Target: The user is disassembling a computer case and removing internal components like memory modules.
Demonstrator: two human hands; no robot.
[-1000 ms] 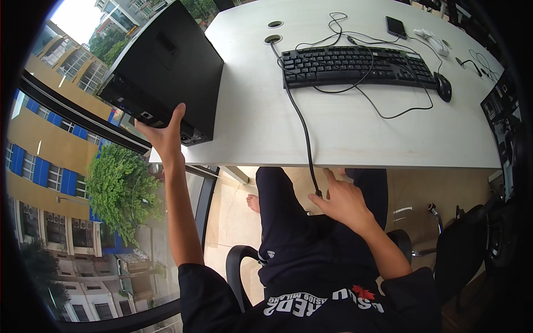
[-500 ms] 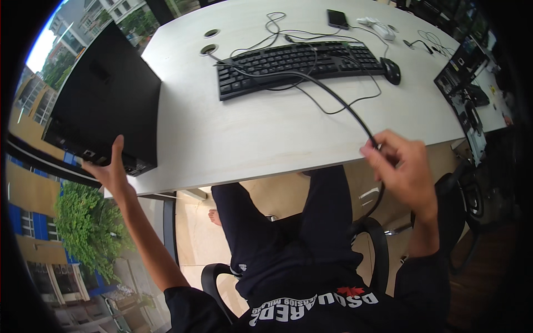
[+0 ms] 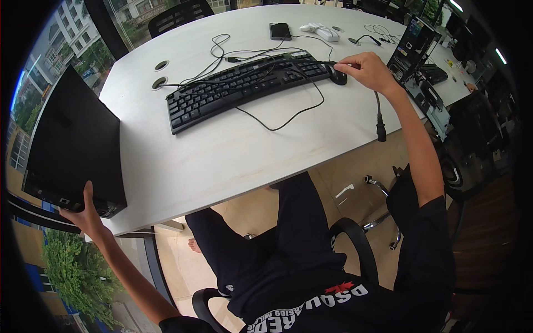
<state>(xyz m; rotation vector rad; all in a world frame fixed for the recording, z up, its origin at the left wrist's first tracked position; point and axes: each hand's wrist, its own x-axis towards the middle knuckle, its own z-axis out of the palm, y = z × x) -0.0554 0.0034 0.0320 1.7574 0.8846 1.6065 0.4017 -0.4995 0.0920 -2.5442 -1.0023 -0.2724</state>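
- Left of the keyboard [image 3: 206,112], left hand [image 3: 86,215] spreads against the PC [image 3: 78,147]; I guess heavy, hold edges.
- Right of it, right hand [image 3: 366,69] pinches the cable [image 3: 378,102]; likely bendy, hold plug [image 3: 381,130].

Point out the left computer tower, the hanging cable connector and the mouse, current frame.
left computer tower [image 3: 78,136]: head view, broad side panel
hanging cable connector [image 3: 381,129]: head view, black plug body
mouse [image 3: 338,77]: head view, top shell

Black cable [image 3: 381,127] dangles connector-down at right; black computer tower [image 3: 78,144] seems upright at left.
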